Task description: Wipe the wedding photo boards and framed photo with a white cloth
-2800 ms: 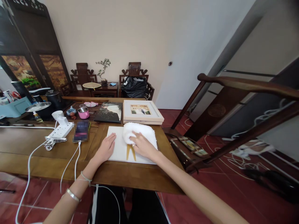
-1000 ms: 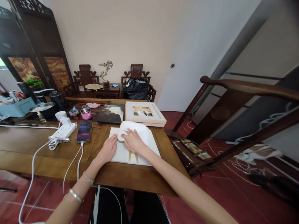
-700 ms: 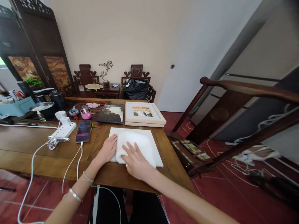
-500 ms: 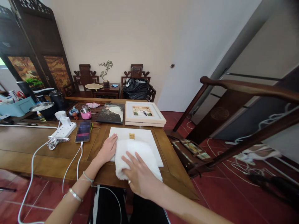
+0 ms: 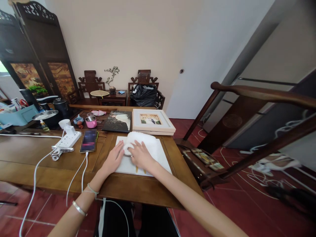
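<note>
A flat white panel (image 5: 161, 158) lies near the front edge of the wooden table. A fluffy white towel (image 5: 145, 135) covers its far part. My right hand (image 5: 142, 156) presses down on the towel, fingers bent over it and some of the cloth bunched by the thumb. Below that hand, two small tan strips (image 5: 137, 169) show on the panel. My left hand (image 5: 115, 157) lies flat along the panel's left edge, fingers stretched out and touching it, close to the towel's left side.
Behind the panel are a white framed picture (image 5: 153, 121) and a dark photo panel (image 5: 118, 121). To the left lie a phone (image 5: 88, 141) on a cable, a power strip (image 5: 67, 140) and a pink cup (image 5: 91, 121). A wooden chair (image 5: 232, 115) stands at the right.
My right hand has moved the towel away from me, toward the panel's far edge. The panel's near part is now uncovered and its far tan piece hidden. My left hand has stayed put.
</note>
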Motion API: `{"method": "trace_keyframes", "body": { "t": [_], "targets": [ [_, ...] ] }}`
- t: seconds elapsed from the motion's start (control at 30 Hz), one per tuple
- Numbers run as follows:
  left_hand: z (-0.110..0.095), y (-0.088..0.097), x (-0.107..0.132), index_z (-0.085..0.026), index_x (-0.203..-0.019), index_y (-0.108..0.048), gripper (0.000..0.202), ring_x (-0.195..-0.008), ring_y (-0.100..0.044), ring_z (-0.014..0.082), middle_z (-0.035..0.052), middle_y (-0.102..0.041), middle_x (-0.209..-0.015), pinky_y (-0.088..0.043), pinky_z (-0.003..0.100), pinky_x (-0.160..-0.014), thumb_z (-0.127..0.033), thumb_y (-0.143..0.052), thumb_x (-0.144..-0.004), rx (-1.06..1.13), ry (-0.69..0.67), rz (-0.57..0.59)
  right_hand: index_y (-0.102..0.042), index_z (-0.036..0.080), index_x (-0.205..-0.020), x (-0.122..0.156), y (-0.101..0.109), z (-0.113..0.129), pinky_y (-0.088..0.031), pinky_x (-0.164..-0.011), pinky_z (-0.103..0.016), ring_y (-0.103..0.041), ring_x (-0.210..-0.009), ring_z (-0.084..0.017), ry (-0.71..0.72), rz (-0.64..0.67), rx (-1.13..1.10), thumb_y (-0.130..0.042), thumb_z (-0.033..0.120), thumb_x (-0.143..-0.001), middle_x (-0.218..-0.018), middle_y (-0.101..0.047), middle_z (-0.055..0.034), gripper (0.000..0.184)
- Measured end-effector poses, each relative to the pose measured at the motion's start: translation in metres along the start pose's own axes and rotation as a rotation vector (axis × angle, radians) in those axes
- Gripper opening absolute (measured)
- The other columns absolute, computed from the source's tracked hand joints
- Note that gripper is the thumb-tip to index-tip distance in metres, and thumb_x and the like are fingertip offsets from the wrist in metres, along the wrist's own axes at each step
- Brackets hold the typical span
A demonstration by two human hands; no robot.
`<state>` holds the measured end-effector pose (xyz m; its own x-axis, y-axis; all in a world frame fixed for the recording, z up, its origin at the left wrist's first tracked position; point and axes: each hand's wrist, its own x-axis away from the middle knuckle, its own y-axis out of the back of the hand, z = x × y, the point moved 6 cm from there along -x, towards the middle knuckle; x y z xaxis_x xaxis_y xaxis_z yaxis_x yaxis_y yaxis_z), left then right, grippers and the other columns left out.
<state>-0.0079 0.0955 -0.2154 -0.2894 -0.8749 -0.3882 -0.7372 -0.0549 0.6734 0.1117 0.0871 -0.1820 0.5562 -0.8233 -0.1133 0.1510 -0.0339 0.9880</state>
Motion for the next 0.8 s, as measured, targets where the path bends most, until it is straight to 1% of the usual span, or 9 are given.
{"method": "trace_keyframes", "body": {
  "t": [0.07,0.13,0.3,0.37,0.43,0.5,0.63,0.7,0.8],
  "targets": [
    [-0.003,0.006,-0.001,-0.015,-0.13,-0.046,0.045,-0.132,-0.033,0.0179,0.0089,-0.039,-0.141,-0.025,0.04,-0.111,-0.036,-0.029,-0.093,0.047,0.014,-0.054,-0.058,0.012,-0.111,0.006,-0.003,0.012,-0.02,-0.102,-0.056,-0.028,-0.129,-0.034,0.073,0.014,-0.013,-0.047,0.014,-0.076,-0.132,-0.047,-0.0168,0.036],
    [-0.005,0.011,-0.001,-0.014,-0.13,-0.045,0.046,-0.133,-0.032,0.0169,0.0088,-0.038,-0.142,-0.024,0.039,-0.111,-0.036,-0.026,-0.093,0.068,0.025,-0.089,-0.06,0.014,-0.108,0.02,-0.005,0.025,-0.018,-0.104,-0.055,-0.026,-0.131,-0.032,0.172,0.025,-0.047,-0.047,0.013,-0.075,-0.134,-0.046,-0.014,0.035],
    [-0.009,0.01,0.0,-0.011,-0.13,-0.045,0.048,-0.133,-0.031,0.0173,0.0096,-0.04,-0.141,-0.023,0.037,-0.112,-0.036,-0.024,-0.094,0.046,-0.013,-0.083,-0.064,0.018,-0.098,0.068,0.007,0.048,-0.015,-0.109,-0.049,-0.026,-0.133,-0.027,0.394,0.087,-0.185,-0.048,0.01,-0.069,-0.133,-0.049,-0.0087,0.034],
    [-0.008,0.007,0.0,-0.01,-0.129,-0.045,0.048,-0.133,-0.032,0.0182,0.0113,-0.04,-0.14,-0.024,0.038,-0.112,-0.035,-0.024,-0.094,0.015,-0.014,-0.065,-0.065,0.018,-0.093,0.081,0.016,0.048,-0.019,-0.108,-0.045,-0.032,-0.13,-0.024,0.41,0.112,-0.216,-0.049,0.01,-0.067,-0.127,-0.054,-0.0094,0.032],
    [-0.005,0.003,0.0,-0.009,-0.13,-0.044,0.048,-0.133,-0.032,0.0191,0.0126,-0.039,-0.141,-0.024,0.04,-0.111,-0.034,-0.026,-0.094,-0.026,-0.008,-0.04,-0.065,0.017,-0.089,0.086,0.023,0.041,-0.027,-0.104,-0.041,-0.04,-0.124,-0.023,0.359,0.118,-0.217,-0.047,0.009,-0.067,-0.121,-0.057,-0.0118,0.029],
    [-0.002,-0.001,0.0,-0.007,-0.129,-0.045,0.048,-0.133,-0.031,0.0202,0.014,-0.039,-0.141,-0.024,0.041,-0.111,-0.034,-0.027,-0.093,-0.07,-0.007,-0.008,-0.065,0.016,-0.089,0.083,0.026,0.031,-0.034,-0.098,-0.038,-0.047,-0.117,-0.024,0.285,0.111,-0.195,-0.045,0.008,-0.068,-0.119,-0.057,-0.0141,0.031],
    [0.003,-0.007,-0.001,-0.002,-0.125,-0.049,0.05,-0.132,-0.033,0.0223,0.0176,-0.043,-0.137,-0.026,0.04,-0.11,-0.033,-0.025,-0.093,-0.143,0.0,0.049,-0.063,0.014,-0.096,0.058,0.025,0.002,-0.038,-0.089,-0.037,-0.052,-0.106,-0.027,0.118,0.031,-0.166,-0.041,0.008,-0.07,-0.117,-0.056,-0.0159,0.035],
    [0.004,-0.008,-0.001,-0.002,-0.124,-0.05,0.05,-0.13,-0.036,0.0229,0.0181,-0.045,-0.135,-0.028,0.04,-0.109,-0.033,-0.025,-0.093,-0.164,0.002,0.058,-0.062,0.013,-0.095,0.039,0.023,-0.012,-0.04,-0.081,-0.034,-0.056,-0.094,-0.026,0.053,-0.018,-0.212,-0.039,0.008,-0.07,-0.103,-0.062,-0.0142,0.035],
    [0.001,-0.008,-0.001,-0.004,-0.123,-0.051,0.048,-0.129,-0.038,0.0233,0.0169,-0.048,-0.133,-0.03,0.041,-0.108,-0.032,-0.026,-0.094,-0.183,-0.022,0.054,-0.061,0.014,-0.089,0.007,0.021,-0.026,-0.039,-0.072,-0.03,-0.057,-0.08,-0.023,0.026,-0.072,-0.284,-0.034,0.009,-0.072,-0.087,-0.064,-0.01,0.032]
  ]
}}
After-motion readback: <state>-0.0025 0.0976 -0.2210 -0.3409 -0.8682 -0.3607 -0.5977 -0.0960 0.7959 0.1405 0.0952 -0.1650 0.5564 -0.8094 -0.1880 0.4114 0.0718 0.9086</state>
